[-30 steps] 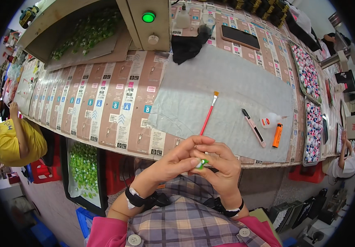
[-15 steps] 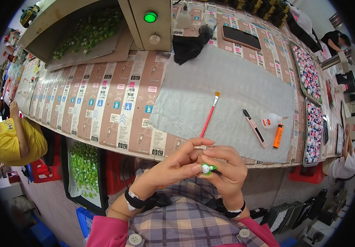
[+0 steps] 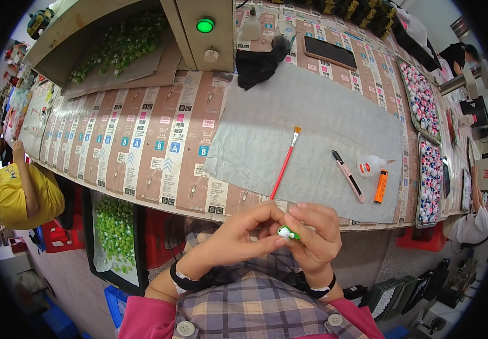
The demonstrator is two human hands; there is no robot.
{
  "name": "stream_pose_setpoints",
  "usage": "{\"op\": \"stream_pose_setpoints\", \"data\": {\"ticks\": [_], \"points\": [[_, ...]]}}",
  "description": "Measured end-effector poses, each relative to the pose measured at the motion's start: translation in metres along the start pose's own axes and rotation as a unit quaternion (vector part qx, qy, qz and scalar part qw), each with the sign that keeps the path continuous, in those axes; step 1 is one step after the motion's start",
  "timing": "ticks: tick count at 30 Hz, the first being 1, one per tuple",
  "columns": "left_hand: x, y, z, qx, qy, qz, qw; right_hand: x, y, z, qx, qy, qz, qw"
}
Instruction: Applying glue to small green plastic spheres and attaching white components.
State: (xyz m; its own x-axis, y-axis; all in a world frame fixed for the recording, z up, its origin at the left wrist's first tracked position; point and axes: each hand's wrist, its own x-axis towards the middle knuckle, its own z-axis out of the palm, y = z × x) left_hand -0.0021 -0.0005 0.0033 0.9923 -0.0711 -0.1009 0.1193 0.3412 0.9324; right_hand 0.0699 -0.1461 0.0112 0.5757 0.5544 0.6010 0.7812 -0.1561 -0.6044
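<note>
A little green-and-white figurine (image 3: 287,232) is pinched in both curled-up hands (image 3: 318,238). A red-handled paintbrush (image 3: 284,165) is seen on the gray sheet (image 3: 340,110).

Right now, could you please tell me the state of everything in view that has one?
Green-and-white piece: held in the fingers
Left hand: fingers bent, thumb tip at the piece
Right hand: closed on the piece
Green light: lit
Phone: flat, screen dark
Paintbrush: lying, bristles away from the person
Red-labelled bottle: on its side
Black cloth: crumpled
</note>
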Motion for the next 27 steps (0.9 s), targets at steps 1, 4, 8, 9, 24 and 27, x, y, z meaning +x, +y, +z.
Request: {"op": "stream_pose_setpoints", "data": {"ticks": [1,4,8,9,24,27], "points": [[-0.001,0.003,0.000,0.018,0.005,0.003,1.000,-0.001,0.000,0.001,-0.008,0.002,-0.004,1.000],[-0.002,0.010,0.001,0.083,0.013,0.026,0.996,-0.002,-0.002,0.001,-0.021,0.005,-0.010,1.000],[-0.002,0.018,0.001,0.172,0.011,0.064,0.983,-0.004,-0.003,0.000,-0.025,0.009,-0.015,1.000],[-0.002,0.019,0.001,0.182,0.012,0.070,0.981,-0.004,-0.003,0.000,-0.025,0.010,-0.017,0.999],[-0.011,0.011,-0.011,0.128,0.018,0.090,0.988,0.002,0.000,0.007,0.022,-0.008,0.041,0.999],[-0.013,-0.003,-0.019,0.045,0.044,0.131,0.989,0.002,0.002,0.005,0.136,-0.065,0.119,0.981]]}}
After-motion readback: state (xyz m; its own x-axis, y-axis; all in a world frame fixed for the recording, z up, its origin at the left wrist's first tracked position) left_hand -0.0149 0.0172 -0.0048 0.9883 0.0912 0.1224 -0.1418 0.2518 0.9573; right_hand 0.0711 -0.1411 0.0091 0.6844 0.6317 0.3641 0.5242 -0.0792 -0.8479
